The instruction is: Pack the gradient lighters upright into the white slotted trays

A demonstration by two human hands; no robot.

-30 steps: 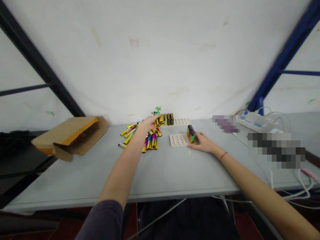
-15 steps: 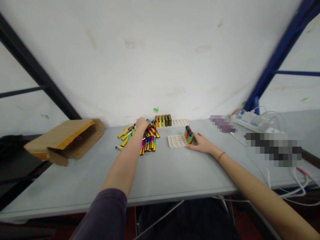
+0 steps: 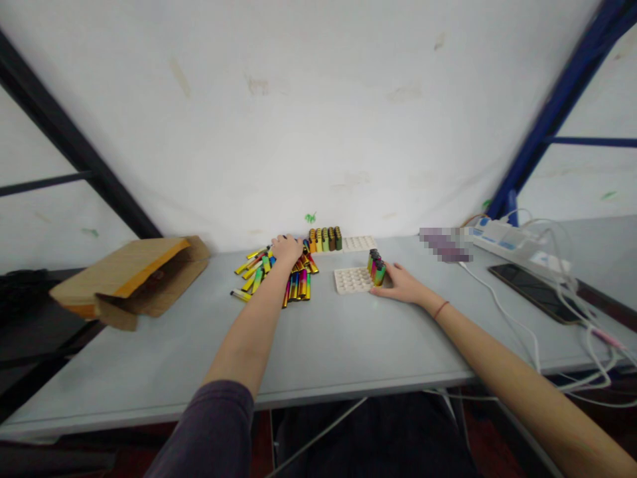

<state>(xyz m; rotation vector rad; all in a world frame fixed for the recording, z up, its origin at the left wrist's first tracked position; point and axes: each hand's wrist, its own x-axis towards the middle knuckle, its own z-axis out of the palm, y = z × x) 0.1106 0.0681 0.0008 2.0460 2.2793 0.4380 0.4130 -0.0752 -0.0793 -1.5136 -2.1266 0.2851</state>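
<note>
My left hand [image 3: 287, 248] is over the far part of a loose pile of shiny multicoloured lighters [image 3: 297, 287], its fingers apart and reaching down among them; the fingertips are partly hidden. To the right, my right hand [image 3: 401, 285] holds the right end of a white tray [image 3: 351, 281] with rows of small hollows. Its thumb is at the near corner and its fingers go round behind the upright lighters [image 3: 377, 267] standing at that end. The hollows on the left of this tray show bare.
By the wall, a second white tray [image 3: 360, 244] has several rows of upright lighters [image 3: 325, 239] at its left. A brown cardboard box [image 3: 129, 275] lies open at left. On the right are a phone [image 3: 535, 292], a power strip [image 3: 517, 245] and loose white cables [image 3: 512, 318].
My left hand has shifted slightly right over the pile, and its fingers have spread and show more. My right hand and the tray have stayed in place.
</note>
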